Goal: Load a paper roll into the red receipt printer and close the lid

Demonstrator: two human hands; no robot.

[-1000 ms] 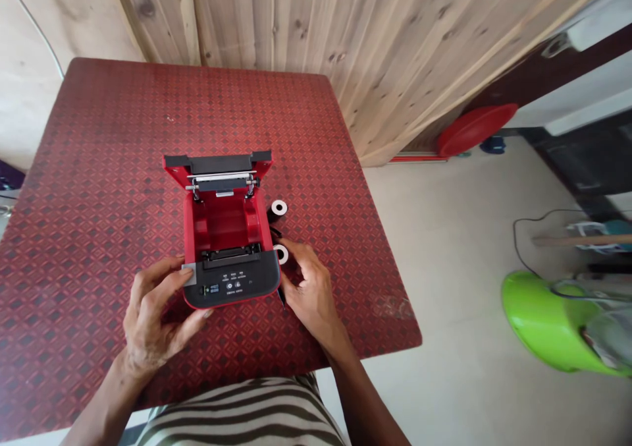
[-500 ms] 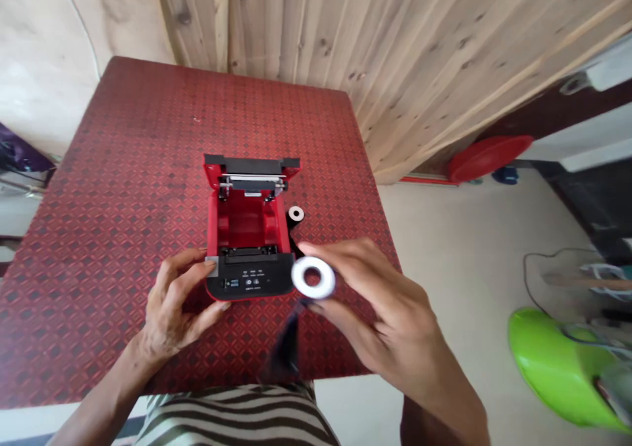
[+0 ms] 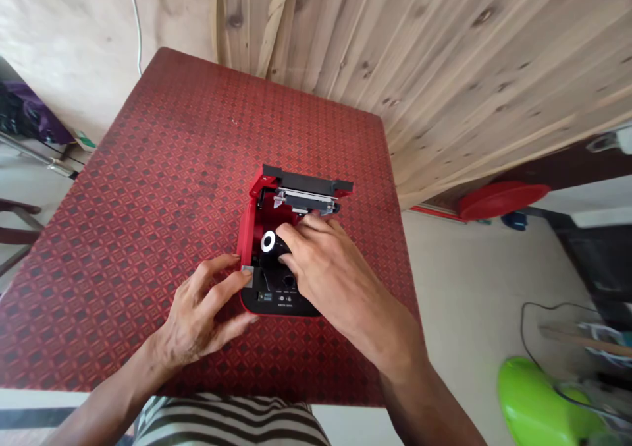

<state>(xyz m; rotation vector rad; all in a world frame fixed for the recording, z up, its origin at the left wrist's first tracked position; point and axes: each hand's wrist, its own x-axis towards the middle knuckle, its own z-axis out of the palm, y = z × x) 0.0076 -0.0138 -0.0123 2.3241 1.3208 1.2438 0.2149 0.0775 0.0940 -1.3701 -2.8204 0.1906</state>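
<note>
A small red and black label printer (image 3: 281, 306) stands on the table, its lid (image 3: 311, 184) raised at the back. My left hand (image 3: 197, 307) grips its front left corner, one fingertip on the grey square there and the thumb against the front edge. My right hand (image 3: 333, 261) is closed round a black ribbon roll (image 3: 269, 255) with a white ring-shaped end. That roll lies tilted over the printer's red bay and the back of the black panel. My right hand hides much of the bay and the far end of the roll.
A red patterned cloth covers the table (image 3: 197, 143), whose right edge drops to a pale floor. Wooden planks (image 3: 395, 70) line the wall behind. On the floor at right are a green plastic object (image 3: 538, 400), a cable and a red round object (image 3: 501, 200).
My right hand has carried the roll left and away from me, from beside the printer into its bay. The left hand keeps its grip. The second roll beside the printer is now hidden.
</note>
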